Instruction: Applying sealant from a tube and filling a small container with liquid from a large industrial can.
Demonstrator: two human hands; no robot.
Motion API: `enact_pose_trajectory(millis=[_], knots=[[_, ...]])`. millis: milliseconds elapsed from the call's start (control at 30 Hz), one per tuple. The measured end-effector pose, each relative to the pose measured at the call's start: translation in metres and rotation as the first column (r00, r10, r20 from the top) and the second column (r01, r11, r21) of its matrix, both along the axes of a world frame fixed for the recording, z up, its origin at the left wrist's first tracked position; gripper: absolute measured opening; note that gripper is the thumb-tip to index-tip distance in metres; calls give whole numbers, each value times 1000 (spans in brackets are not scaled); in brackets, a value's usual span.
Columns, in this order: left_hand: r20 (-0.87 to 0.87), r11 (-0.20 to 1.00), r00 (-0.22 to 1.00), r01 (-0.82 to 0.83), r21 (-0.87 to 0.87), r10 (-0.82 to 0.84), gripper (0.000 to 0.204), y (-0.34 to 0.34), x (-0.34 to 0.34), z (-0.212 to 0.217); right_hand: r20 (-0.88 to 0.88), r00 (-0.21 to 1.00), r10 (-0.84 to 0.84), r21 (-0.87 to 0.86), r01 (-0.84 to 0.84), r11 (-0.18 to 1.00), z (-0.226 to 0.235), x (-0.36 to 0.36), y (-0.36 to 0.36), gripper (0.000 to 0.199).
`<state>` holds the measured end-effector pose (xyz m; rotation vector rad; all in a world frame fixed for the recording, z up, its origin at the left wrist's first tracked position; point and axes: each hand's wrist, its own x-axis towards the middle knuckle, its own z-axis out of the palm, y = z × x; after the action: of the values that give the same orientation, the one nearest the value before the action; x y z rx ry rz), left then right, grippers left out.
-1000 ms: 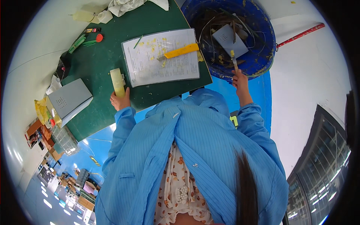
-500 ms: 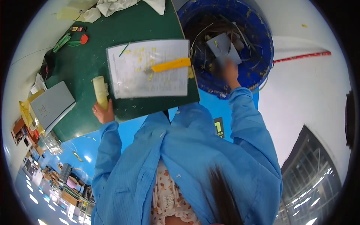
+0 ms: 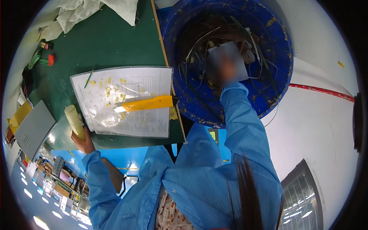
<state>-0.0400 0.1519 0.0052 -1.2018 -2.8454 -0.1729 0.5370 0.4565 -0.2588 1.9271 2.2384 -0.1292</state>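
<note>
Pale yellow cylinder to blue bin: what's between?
Head view: plastic-covered sheet with yellow knife and yellow scraps on it, then the table edge.

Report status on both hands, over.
Left hand around lower end of pale yellow cylinder. Right hand blurred over grey box in blue bin, grip unclear. Yellow knife on paper sheet, between hands.

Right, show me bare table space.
Free: the green table between the white cloth and the paper sheet. Crowded: that sheet, bearing the yellow cutter and scraps; the near left, with the left hand, pale cylinder and grey box.
</note>
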Motion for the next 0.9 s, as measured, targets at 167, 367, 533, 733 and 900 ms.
enact_pose_trajectory(millis=[167,367,533,733,900], knots=[[8,1000,1000,-12,18,12,63,-8,-2,5,60,995,83,-221,-68,973,-1,15,-27,76],[11,1000,1000,-5,24,5,68,1,0,-3,130,980,152,-185,-126,975,-11,74,-75,77],[-45,998,998,40,38,-38,66,2,1,-1,89,974,209,-157,-194,969,15,93,-107,65],[-41,1000,999,-5,5,5,65,-1,4,3,-460,823,-332,-329,190,925,34,46,-41,40],[-38,1000,999,13,15,-12,64,3,3,-4,-497,678,-542,-443,339,830,1,39,5,46]])
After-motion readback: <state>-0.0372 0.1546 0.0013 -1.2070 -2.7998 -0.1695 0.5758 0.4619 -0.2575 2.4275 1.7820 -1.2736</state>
